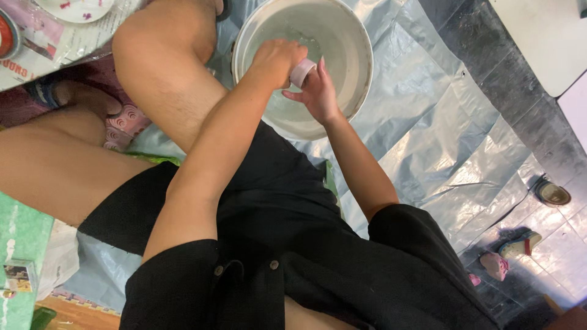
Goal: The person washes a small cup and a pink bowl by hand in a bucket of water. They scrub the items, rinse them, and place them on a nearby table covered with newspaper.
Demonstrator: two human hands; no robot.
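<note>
Held item: small pale pink cup (302, 72), cylindrical, gripped over the water inside the basin.
Axis: the cup's long axis lies tilted, running from the left hand's fist toward the upper right; whether the visible end is the mouth or the base cannot be told.
Left hand (273, 61): fist clenched around the cup's near end, knuckles up.
Right hand (317, 93): just below the cup, fingers spread and touching its underside, palm partly open.
Basin (361, 43): round, white, holding clear water; both hands sit inside its near rim.
Room in basin: open water beyond and to the right of the hands, up to the far wall.
Knee (165, 36): bare, just left of the left hand, close against the basin's edge.
Sheet (440, 140): silver-grey plastic under the basin, spreading right of the right hand.
Floor edge: dark tiles past the sheet, with sandals (520, 244) well apart from both hands.
</note>
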